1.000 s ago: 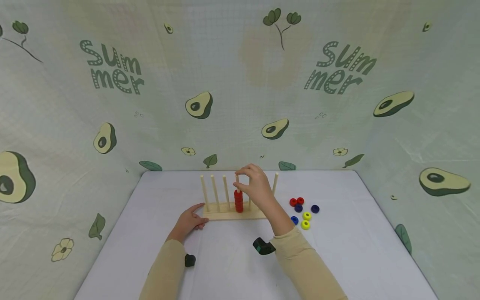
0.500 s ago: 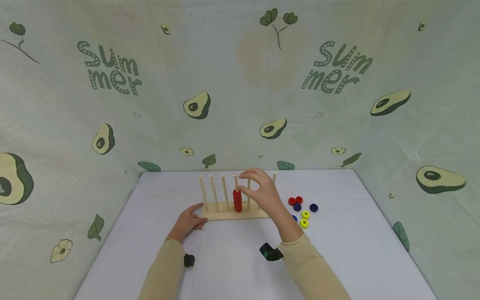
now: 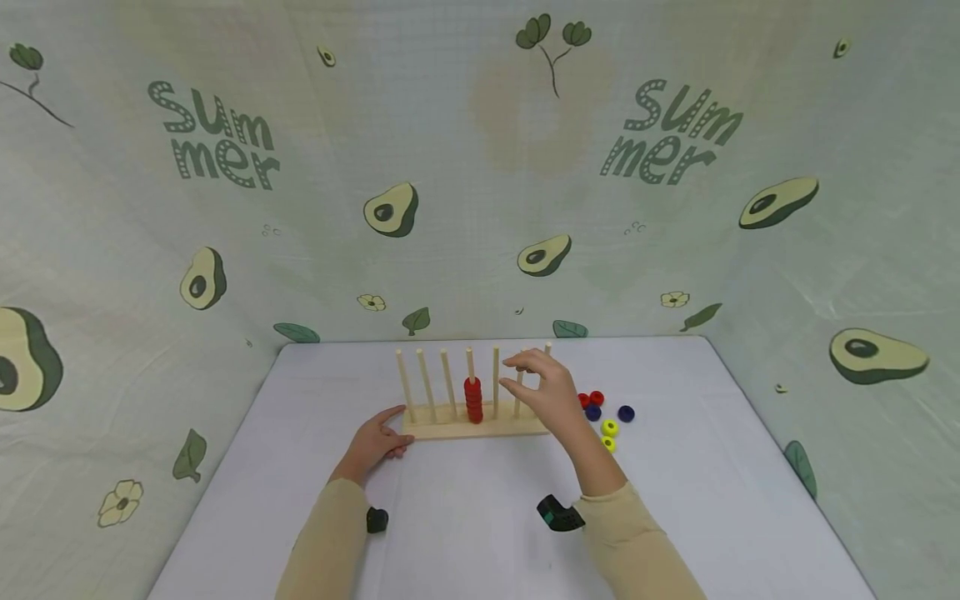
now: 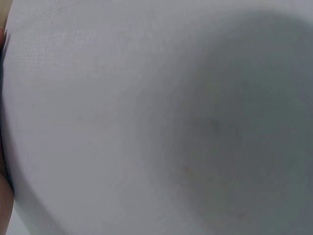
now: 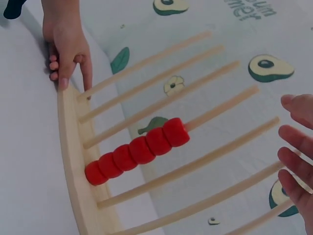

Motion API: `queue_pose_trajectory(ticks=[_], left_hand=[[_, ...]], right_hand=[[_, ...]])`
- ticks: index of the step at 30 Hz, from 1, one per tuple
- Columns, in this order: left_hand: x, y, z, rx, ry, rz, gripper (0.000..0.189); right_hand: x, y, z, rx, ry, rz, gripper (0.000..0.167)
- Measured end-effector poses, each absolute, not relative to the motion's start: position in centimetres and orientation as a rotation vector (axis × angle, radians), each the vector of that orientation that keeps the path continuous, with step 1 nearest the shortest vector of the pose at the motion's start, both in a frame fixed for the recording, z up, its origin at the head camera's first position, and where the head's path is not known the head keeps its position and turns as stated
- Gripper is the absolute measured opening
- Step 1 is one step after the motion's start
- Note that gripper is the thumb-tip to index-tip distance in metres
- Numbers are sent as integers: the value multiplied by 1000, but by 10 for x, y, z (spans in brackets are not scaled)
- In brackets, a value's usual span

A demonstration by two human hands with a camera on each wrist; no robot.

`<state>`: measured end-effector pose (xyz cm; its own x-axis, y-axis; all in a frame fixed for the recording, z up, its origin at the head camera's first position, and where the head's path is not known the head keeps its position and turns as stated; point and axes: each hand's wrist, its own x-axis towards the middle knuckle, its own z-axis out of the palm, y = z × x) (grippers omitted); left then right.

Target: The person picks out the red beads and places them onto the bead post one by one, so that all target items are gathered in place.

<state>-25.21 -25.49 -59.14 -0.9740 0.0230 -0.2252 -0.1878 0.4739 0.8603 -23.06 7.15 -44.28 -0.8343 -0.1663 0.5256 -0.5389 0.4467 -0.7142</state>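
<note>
A wooden peg stand (image 3: 450, 431) with several upright pegs lies across the table. On one of its middle pegs is a stack of red beads (image 3: 473, 401), which the right wrist view also shows as a close column of red beads (image 5: 142, 149). My left hand (image 3: 372, 442) grips the left end of the stand's base, thumb in front and index finger behind. My right hand (image 3: 551, 393) is raised before the right-hand pegs, thumb and fingers apart, holding nothing. In the left wrist view only a sliver of the hand (image 4: 5, 203) shows.
To the right of the stand lie loose beads: red (image 3: 597, 398), dark blue (image 3: 626, 413) and yellow (image 3: 610, 427), partly hidden behind the right hand. Printed cloth (image 3: 465, 283) rises behind the white table (image 3: 465, 525). Black wrist cameras (image 3: 561, 514) hang at both wrists.
My right hand has let go at the top of the red-bead peg and moved right, its thumb and fingers spreading. The left hand keeps its place on the stand.
</note>
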Motion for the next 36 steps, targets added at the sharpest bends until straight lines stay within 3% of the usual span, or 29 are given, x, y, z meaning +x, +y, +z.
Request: queue_pose_trajectory(ticks=[36], left_hand=[[-253,-258,-594,-113,2500,1546,72]], right_hand=[[-233,130,-490,247,-2468,1360,23]])
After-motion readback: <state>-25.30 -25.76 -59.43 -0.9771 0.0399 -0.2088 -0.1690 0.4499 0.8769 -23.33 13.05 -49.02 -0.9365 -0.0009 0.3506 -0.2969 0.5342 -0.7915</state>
